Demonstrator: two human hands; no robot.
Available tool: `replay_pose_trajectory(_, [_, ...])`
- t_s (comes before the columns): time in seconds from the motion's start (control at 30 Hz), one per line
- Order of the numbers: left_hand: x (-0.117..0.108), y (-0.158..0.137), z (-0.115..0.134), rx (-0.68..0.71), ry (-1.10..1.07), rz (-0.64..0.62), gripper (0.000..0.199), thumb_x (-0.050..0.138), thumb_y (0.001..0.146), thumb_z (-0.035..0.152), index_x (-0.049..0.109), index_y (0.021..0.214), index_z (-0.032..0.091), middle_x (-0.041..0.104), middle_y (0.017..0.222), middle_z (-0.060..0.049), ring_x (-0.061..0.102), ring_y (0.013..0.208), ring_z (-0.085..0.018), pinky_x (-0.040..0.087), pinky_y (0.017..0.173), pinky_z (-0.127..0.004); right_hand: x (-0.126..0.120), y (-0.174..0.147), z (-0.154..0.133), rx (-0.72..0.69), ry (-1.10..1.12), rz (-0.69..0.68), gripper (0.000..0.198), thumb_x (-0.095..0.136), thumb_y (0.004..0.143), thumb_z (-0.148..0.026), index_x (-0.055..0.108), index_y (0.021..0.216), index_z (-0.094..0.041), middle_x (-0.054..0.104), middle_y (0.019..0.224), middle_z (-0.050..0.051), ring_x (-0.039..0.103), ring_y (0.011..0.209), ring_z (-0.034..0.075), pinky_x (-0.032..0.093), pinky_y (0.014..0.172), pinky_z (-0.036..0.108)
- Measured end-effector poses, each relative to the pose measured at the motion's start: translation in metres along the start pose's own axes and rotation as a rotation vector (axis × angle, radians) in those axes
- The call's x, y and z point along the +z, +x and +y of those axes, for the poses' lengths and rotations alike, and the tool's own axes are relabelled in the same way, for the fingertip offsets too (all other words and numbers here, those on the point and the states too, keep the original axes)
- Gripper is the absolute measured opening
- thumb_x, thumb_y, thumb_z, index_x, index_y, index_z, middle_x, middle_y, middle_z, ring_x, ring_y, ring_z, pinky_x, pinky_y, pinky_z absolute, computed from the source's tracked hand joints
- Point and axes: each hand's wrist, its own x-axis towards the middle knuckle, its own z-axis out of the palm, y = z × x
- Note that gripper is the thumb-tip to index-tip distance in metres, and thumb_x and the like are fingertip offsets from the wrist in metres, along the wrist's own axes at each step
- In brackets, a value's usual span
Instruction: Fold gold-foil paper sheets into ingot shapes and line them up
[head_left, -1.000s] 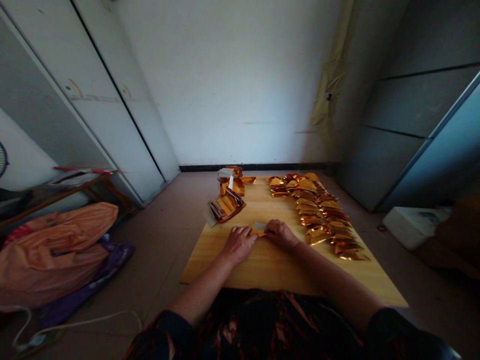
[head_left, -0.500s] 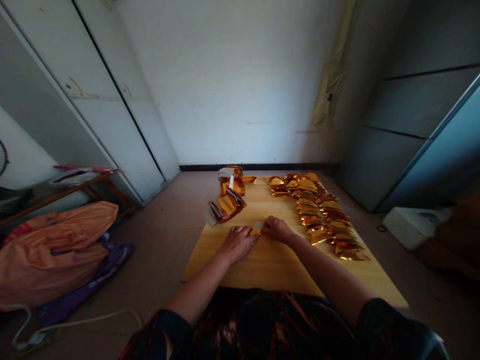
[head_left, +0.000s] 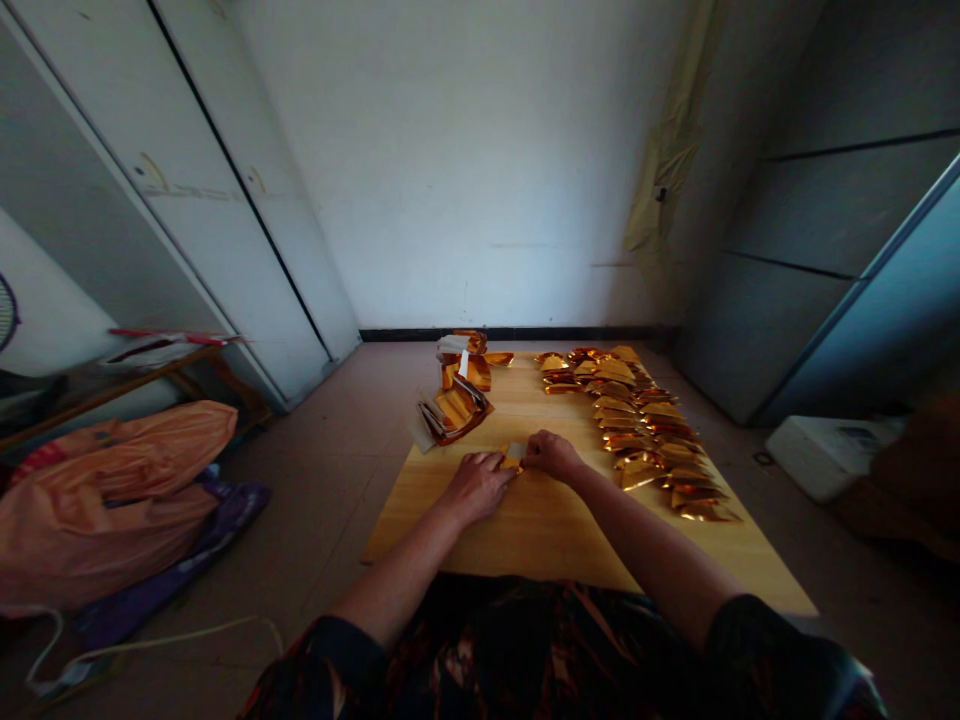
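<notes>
On the low wooden table (head_left: pixel 555 520) lies a small piece of gold foil paper (head_left: pixel 514 452), partly folded, with a pale grey face showing on top. My left hand (head_left: pixel 478 484) holds its left edge, the fingers close together and pressed down on it. At the opposite edge, my right hand (head_left: pixel 553 456) is closed, pinching the paper between thumb and fingers; the fingertips are partly hidden. Beyond my left hand sits an open stack of gold foil sheets (head_left: pixel 456 412). Folded gold paper pieces (head_left: pixel 637 472) stand in rows to the right of my right hand.
More gold sheets (head_left: pixel 474 376) lie at the table's far left corner. Orange and purple bags (head_left: pixel 142 500) are on the floor at left, near a pale cable (head_left: pixel 180 636). A white box (head_left: pixel 825 455) stands right of the table. A white wall (head_left: pixel 480 180) rises behind.
Both hands stay at almost the same spot on the foil paper. My right fingertips have shifted very slightly left along its edge.
</notes>
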Motion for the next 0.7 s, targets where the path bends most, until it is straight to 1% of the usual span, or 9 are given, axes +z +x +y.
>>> replay_pose_trajectory(0.1, [-0.002,0.001,0.004,-0.018,-0.021,0.013,0.039,0.049,0.085,0.019,0.054,0.123,0.029,0.060,0.111,-0.007,0.055,0.105,-0.022,0.043,0.091,-0.037,0.000,0.001,0.001,-0.009,-0.011,0.003,0.015,0.066,0.076,-0.033,0.067,0.081,-0.019,0.063,0.086,0.001,0.053,0.072,0.012,0.032,0.059,0.020])
replay_pose_trajectory(0.17, [0.000,0.001,0.007,-0.031,-0.013,0.012,0.044,0.049,0.085,0.019,0.049,0.128,0.030,0.060,0.111,-0.006,0.055,0.105,-0.022,0.044,0.090,-0.038,0.001,0.001,0.002,-0.017,-0.012,0.009,0.014,0.065,0.077,-0.032,0.067,0.081,-0.019,0.063,0.085,0.002,0.053,0.070,0.011,0.032,0.059,0.021])
replay_pose_trajectory(0.23, [0.003,0.002,0.009,-0.046,0.018,0.010,0.044,0.049,0.087,0.022,0.047,0.130,0.032,0.059,0.115,-0.007,0.055,0.107,-0.024,0.044,0.090,-0.039,0.001,0.001,0.002,-0.020,-0.006,0.011,0.012,0.065,0.077,-0.031,0.067,0.080,-0.019,0.063,0.083,0.001,0.052,0.070,0.011,0.032,0.058,0.021])
replay_pose_trajectory(0.33, [0.010,0.003,0.010,-0.074,0.069,0.027,0.038,0.046,0.090,0.027,0.052,0.127,0.031,0.056,0.121,-0.010,0.054,0.110,-0.026,0.044,0.090,-0.042,0.002,0.001,0.004,-0.026,0.022,0.015,0.011,0.068,0.075,-0.031,0.068,0.079,-0.020,0.063,0.082,0.000,0.053,0.070,0.011,0.032,0.059,0.020])
replay_pose_trajectory(0.43, [0.013,0.004,0.012,-0.097,0.082,0.046,0.034,0.045,0.091,0.029,0.055,0.123,0.030,0.056,0.122,-0.010,0.054,0.110,-0.026,0.045,0.090,-0.042,0.004,0.003,0.005,-0.024,0.057,0.025,0.010,0.067,0.073,-0.028,0.068,0.078,-0.020,0.064,0.082,0.001,0.054,0.071,0.012,0.034,0.060,0.021])
replay_pose_trajectory(0.53, [0.010,0.003,0.014,-0.105,0.074,0.042,0.033,0.047,0.090,0.029,0.056,0.121,0.030,0.057,0.122,-0.010,0.054,0.110,-0.026,0.045,0.090,-0.043,0.006,0.005,0.009,-0.030,0.082,0.026,0.008,0.067,0.071,-0.022,0.069,0.078,-0.019,0.065,0.085,0.002,0.056,0.073,0.012,0.037,0.063,0.021])
replay_pose_trajectory(0.7, [0.001,0.003,0.019,-0.141,0.051,0.004,0.034,0.051,0.087,0.029,0.057,0.121,0.030,0.057,0.119,-0.010,0.054,0.110,-0.028,0.045,0.089,-0.045,0.005,0.006,0.014,-0.055,0.120,0.020,0.016,0.063,0.070,-0.013,0.070,0.083,-0.019,0.067,0.090,0.002,0.059,0.080,0.012,0.042,0.070,0.019])
